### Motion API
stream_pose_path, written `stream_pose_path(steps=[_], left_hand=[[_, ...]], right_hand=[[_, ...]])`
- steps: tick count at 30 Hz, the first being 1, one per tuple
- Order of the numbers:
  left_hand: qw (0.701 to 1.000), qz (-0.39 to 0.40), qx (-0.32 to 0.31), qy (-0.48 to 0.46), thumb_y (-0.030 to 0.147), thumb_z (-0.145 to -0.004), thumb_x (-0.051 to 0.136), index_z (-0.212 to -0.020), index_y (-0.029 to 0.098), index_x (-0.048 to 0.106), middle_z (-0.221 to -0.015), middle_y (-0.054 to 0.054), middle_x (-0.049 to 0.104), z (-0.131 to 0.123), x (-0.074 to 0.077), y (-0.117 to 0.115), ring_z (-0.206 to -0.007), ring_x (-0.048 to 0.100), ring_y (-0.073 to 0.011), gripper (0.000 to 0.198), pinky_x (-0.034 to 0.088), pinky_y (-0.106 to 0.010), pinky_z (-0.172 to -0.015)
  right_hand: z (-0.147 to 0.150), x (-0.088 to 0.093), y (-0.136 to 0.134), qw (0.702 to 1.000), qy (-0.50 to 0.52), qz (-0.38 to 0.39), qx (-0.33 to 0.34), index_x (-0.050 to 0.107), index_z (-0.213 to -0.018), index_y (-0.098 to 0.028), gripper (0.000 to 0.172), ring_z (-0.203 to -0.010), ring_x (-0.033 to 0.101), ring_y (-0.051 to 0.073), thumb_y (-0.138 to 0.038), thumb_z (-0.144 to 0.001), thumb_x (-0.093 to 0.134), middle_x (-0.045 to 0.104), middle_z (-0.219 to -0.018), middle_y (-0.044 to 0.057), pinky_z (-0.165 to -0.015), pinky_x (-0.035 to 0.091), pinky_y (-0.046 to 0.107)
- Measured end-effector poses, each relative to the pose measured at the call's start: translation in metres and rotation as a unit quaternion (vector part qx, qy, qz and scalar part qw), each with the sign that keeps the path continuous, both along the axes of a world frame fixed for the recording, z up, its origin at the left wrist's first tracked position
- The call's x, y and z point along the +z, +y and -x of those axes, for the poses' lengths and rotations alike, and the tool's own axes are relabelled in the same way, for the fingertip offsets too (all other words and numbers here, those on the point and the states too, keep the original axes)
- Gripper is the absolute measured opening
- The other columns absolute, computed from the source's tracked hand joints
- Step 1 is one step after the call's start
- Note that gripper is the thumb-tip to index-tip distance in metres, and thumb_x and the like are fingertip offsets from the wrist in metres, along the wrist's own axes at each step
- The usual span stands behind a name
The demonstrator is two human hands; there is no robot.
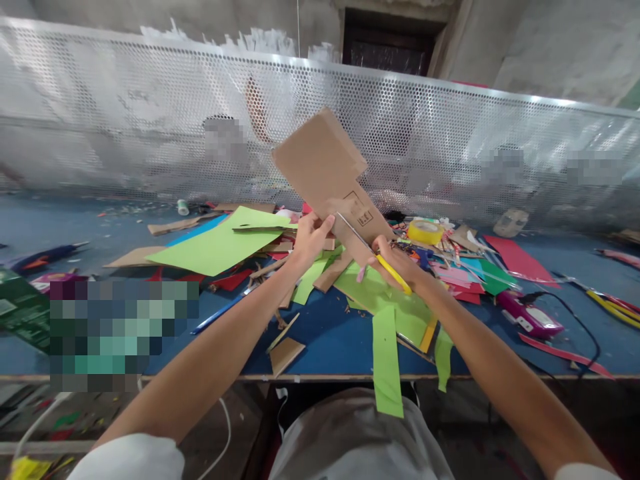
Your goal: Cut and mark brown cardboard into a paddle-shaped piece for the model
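Note:
A brown cardboard piece (320, 160) with a printed black mark is held up in front of me, tilted, above the blue table. My left hand (311, 237) grips its lower left edge, thumb on the face. Yellow-handled scissors (393, 272) are in my right hand (395, 260), their blades lying against the cardboard's lower part and pointing up to the left. My right fingers are wrapped round the handles and also lie at the cardboard's lower right edge.
Light green sheets (220, 241) and paper scraps cover the blue table (200, 353). Yellow tape (425, 231), a purple device (530, 315) with a cable and more scissors (610, 305) lie to the right. A perforated metal panel (150, 113) stands behind. One green strip (387, 363) overhangs the front edge.

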State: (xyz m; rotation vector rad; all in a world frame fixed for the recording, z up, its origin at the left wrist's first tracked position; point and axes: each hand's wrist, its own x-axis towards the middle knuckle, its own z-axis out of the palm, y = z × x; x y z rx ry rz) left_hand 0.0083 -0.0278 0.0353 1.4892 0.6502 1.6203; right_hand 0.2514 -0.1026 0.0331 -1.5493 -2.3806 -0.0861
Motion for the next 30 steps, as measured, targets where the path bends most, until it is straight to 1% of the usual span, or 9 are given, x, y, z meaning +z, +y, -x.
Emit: stream_pose_path(steps=[3,9,11,15,18,23,26,28,30], left_hand=[[1.0,-0.003,0.001,-0.015,0.054,-0.079,0.087,-0.095,0.016,0.074,-0.089,-0.007,0.077,-0.002,0.0,0.0,-0.075,0.07,-0.0188,0.043,0.061,-0.031,-0.069],[0.999,0.014,0.015,-0.032,0.048,-0.081,0.085,-0.095,0.016,0.074,-0.085,-0.006,0.075,-0.003,0.003,-0.001,-0.074,0.07,-0.0191,0.037,0.061,-0.032,-0.069],[0.999,0.014,0.013,-0.026,0.047,-0.081,0.085,-0.095,0.016,0.074,-0.085,-0.006,0.076,-0.002,0.004,-0.002,-0.073,0.069,-0.0188,0.037,0.061,-0.031,-0.068],[1.0,0.013,0.012,0.006,0.047,-0.082,0.084,-0.089,0.015,0.073,-0.084,-0.006,0.077,-0.001,0.004,-0.004,-0.07,0.068,-0.0181,0.034,0.06,-0.03,-0.066],[1.0,0.01,0.01,0.018,0.046,-0.084,0.082,-0.088,0.016,0.073,-0.082,-0.006,0.076,-0.001,0.004,-0.007,-0.068,0.067,-0.0174,0.033,0.06,-0.03,-0.066],[1.0,0.021,0.006,0.008,0.047,-0.081,0.085,-0.088,0.015,0.073,-0.081,-0.006,0.075,-0.001,0.005,-0.006,-0.068,0.067,-0.0176,0.036,0.06,-0.03,-0.065],[0.999,0.035,0.005,-0.002,0.048,-0.079,0.086,-0.09,0.015,0.073,-0.082,-0.006,0.076,-0.002,0.001,-0.001,-0.069,0.067,-0.0175,0.037,0.06,-0.03,-0.065],[0.999,0.045,0.01,-0.012,0.048,-0.078,0.086,-0.091,0.015,0.073,-0.083,-0.006,0.076,-0.002,-0.002,0.003,-0.07,0.067,-0.0173,0.038,0.061,-0.03,-0.066],[0.998,0.052,0.019,-0.017,0.048,-0.078,0.086,-0.091,0.014,0.073,-0.083,-0.006,0.075,-0.003,-0.005,0.005,-0.069,0.067,-0.017,0.038,0.061,-0.03,-0.066]], right_hand=[[0.002,0.001,0.0,1.0,-0.001,0.016,0.003,0.042,-0.12,-0.023,0.036,-0.089,0.072,0.028,-0.058,-0.115,0.031,0.075,-0.104,0.013,-0.079,0.05,0.034],[0.005,0.003,-0.001,1.0,-0.014,0.007,-0.015,0.045,-0.119,-0.023,0.04,-0.084,0.069,0.028,-0.061,-0.114,0.034,0.075,-0.102,0.015,-0.074,0.046,0.033],[0.005,0.003,-0.002,1.0,-0.012,0.01,-0.014,0.045,-0.118,-0.023,0.039,-0.085,0.068,0.027,-0.06,-0.114,0.034,0.075,-0.102,0.014,-0.074,0.045,0.032],[0.003,0.002,-0.002,1.0,0.007,0.021,0.018,0.042,-0.115,-0.025,0.036,-0.085,0.067,0.026,-0.059,-0.114,0.03,0.073,-0.102,0.01,-0.075,0.045,0.033],[0.001,0.002,-0.002,0.999,0.033,0.022,0.037,0.04,-0.114,-0.026,0.033,-0.082,0.065,0.025,-0.058,-0.113,0.035,0.071,-0.102,0.009,-0.074,0.043,0.033],[0.001,0.001,-0.003,0.997,0.067,0.024,0.037,0.039,-0.112,-0.026,0.027,-0.081,0.065,0.023,-0.052,-0.109,0.045,0.069,-0.102,0.007,-0.073,0.043,0.032],[-0.002,0.003,-0.003,0.987,0.13,0.073,0.066,0.038,-0.112,-0.027,0.031,-0.078,0.064,0.021,-0.052,-0.104,0.055,0.066,-0.094,0.001,-0.071,0.044,0.031],[-0.004,0.005,-0.002,0.966,0.188,0.142,0.107,0.038,-0.115,-0.027,0.038,-0.073,0.062,0.018,-0.053,-0.1,0.062,0.063,-0.09,-0.002,-0.067,0.045,0.029],[-0.005,0.007,-0.002,0.944,0.232,0.196,0.132,0.039,-0.12,-0.027,0.04,-0.068,0.06,0.016,-0.054,-0.1,0.061,0.061,-0.088,-0.004,-0.064,0.046,0.028]])
